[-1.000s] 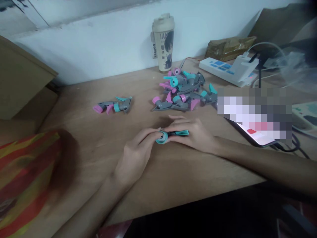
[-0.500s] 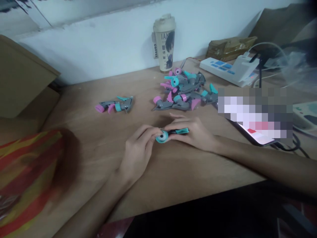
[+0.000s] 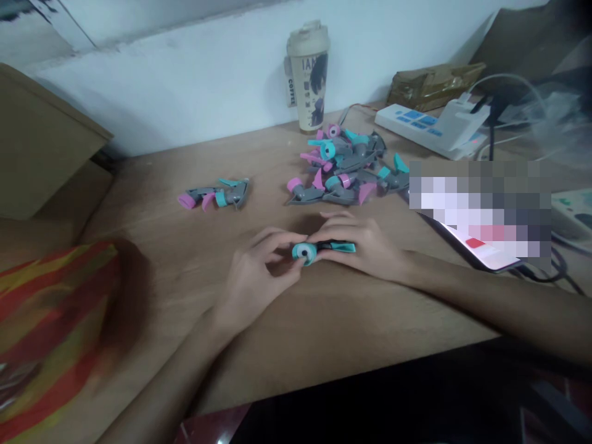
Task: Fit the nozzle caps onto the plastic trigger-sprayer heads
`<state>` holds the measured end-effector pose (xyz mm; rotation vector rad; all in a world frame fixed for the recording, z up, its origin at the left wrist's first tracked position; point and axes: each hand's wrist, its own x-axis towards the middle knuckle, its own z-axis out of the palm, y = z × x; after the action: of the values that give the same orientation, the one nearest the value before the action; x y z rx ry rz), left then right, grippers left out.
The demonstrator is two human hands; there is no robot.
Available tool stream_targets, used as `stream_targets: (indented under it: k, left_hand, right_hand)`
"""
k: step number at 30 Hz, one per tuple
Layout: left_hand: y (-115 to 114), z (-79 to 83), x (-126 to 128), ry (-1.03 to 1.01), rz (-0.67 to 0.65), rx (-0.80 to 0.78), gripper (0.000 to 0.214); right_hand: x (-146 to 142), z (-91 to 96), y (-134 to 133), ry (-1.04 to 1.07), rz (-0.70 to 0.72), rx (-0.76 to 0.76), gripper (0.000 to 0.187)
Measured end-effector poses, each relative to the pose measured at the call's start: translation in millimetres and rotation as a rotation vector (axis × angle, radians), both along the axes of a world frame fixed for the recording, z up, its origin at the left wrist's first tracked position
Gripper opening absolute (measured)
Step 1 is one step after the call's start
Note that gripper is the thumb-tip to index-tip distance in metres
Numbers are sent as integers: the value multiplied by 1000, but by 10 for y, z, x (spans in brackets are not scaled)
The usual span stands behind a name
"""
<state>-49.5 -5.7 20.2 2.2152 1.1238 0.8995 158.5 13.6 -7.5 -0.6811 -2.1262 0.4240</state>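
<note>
A trigger sprayer head (image 3: 304,253) with a teal collar, a dark grey body and a teal trigger is held low over the table. My right hand (image 3: 361,239) is closed around its body, the trigger lying along the palm side. With thumb and index finger, my left hand (image 3: 256,265) grips the teal collar from either side; the collar's round opening faces me. Beyond my hands lies a pile of similar sprayer heads (image 3: 345,163) in grey, pink and teal. To the left, two more sprayer heads (image 3: 215,193) rest side by side.
A coffee tumbler (image 3: 311,80) stands against the wall. Right of it are a power strip (image 3: 425,131) with a plugged-in charger, a taped package (image 3: 432,86) and a lit phone (image 3: 490,250). A striped bag (image 3: 50,333) and cardboard box (image 3: 46,148) sit at left.
My left fingertips have shifted on the collar, from bunched over its left side to spread above and below it. My right hand keeps its hold. The camera view has shifted slightly.
</note>
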Motion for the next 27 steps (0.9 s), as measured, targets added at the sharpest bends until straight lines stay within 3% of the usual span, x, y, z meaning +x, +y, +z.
stream_targets:
  k: [6,12,19,27]
  left_hand:
    - [32,129,-12,93,-102,56,18]
    - [-11,180,-24,305,-130,299,14]
    - [-58,112,-29,456,-69,588,23]
    - [-79,130,-30,486,-57,629,29]
  right_hand:
    - [4,-12,3,-46,54,144,15]
    - [-35,-10,-45,-132,59,315,20]
    - [-31,48,-90,-190,7,264,21]
    - [-46,30,-107,-149,-19,191,19]
